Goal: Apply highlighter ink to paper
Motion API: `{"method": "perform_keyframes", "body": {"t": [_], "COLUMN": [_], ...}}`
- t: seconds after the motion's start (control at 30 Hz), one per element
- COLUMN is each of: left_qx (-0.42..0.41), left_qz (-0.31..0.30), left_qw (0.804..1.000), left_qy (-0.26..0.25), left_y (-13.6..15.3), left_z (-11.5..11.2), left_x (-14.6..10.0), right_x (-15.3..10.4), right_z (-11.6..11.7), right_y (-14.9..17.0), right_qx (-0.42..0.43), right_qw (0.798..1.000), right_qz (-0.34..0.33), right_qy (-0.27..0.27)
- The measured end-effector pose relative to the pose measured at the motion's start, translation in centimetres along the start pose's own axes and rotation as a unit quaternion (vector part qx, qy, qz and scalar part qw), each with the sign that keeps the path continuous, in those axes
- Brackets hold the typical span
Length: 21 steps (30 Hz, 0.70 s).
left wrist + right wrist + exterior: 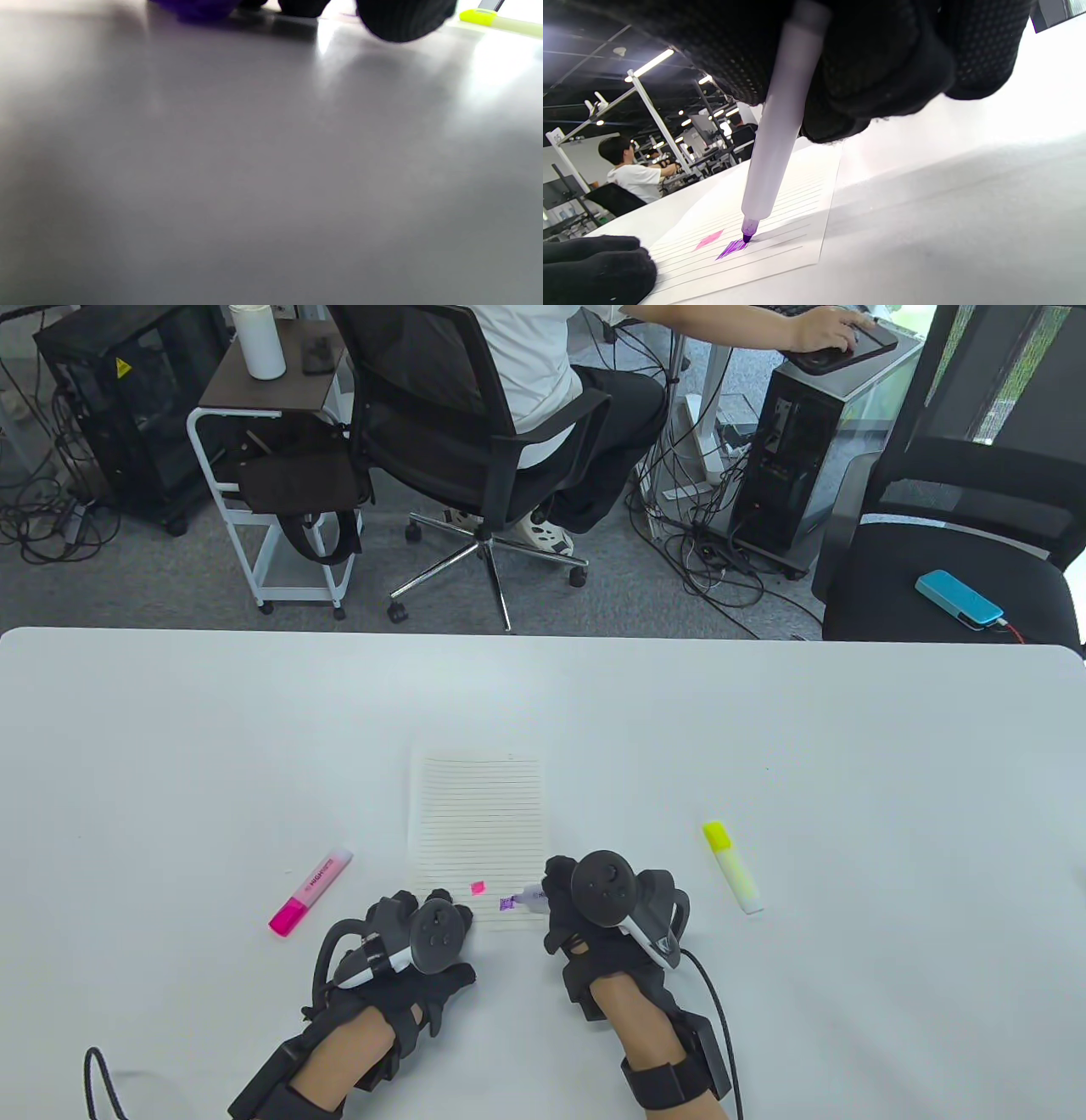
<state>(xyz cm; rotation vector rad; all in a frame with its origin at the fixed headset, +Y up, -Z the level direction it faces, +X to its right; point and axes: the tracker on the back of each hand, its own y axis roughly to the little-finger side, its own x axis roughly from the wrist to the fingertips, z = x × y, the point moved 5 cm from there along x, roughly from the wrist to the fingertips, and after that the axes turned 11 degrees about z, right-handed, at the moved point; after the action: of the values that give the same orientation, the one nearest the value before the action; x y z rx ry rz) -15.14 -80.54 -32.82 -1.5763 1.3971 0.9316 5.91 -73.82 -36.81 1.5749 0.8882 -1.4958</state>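
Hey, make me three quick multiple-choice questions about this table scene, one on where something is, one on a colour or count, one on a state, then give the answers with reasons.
1. Where does the yellow highlighter lie?
A. right of the paper
B. on the paper
C. left of the paper

2. How many ink patches are on the paper?
A. one
B. two
C. four

3. What is the purple highlighter doing?
A. lying capped on the table
B. tip touching the paper, gripped by the right hand
C. held by the left hand

Answers: 1 A, the table view shows it on bare table right of the sheet. 2 B, a pink patch and a purple patch. 3 B, the right wrist view shows the tip on the purple patch.
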Motion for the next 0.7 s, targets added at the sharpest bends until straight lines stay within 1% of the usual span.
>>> {"method": "perform_keyframes", "body": {"t": [0.1,0.2,0.27,0.4,0.53,0.7], "left_qx": [0.001,0.001,0.001,0.000,0.002,0.001], "left_qz": [0.000,0.000,-0.001,-0.001,-0.001,-0.001], "left_qw": [1.000,1.000,1.000,1.000,1.000,1.000], "left_qy": [0.000,-0.001,0.000,0.000,0.000,0.000], "left_y": [-0.01,-0.01,0.00,0.00,-0.02,-0.01], "left_z": [0.00,-0.01,-0.01,-0.02,-0.02,-0.02], "left_x": [0.00,0.00,0.01,0.01,0.01,0.00], "right_x": [-0.13,-0.19,-0.20,-0.22,-0.26,-0.25], "right_z": [-0.05,0.36,0.51,0.06,0.60,0.20], "right_y": [-0.20,-0.44,-0.60,-0.41,-0.63,-0.51], "right_qx": [-0.002,0.017,-0.004,-0.012,0.001,-0.015], "right_qw": [1.000,1.000,1.000,1.000,1.000,0.999], "right_qz": [-0.006,-0.014,-0.014,-0.004,-0.014,-0.002], "right_qy": [0.011,0.017,0.017,0.028,0.020,0.029]}}
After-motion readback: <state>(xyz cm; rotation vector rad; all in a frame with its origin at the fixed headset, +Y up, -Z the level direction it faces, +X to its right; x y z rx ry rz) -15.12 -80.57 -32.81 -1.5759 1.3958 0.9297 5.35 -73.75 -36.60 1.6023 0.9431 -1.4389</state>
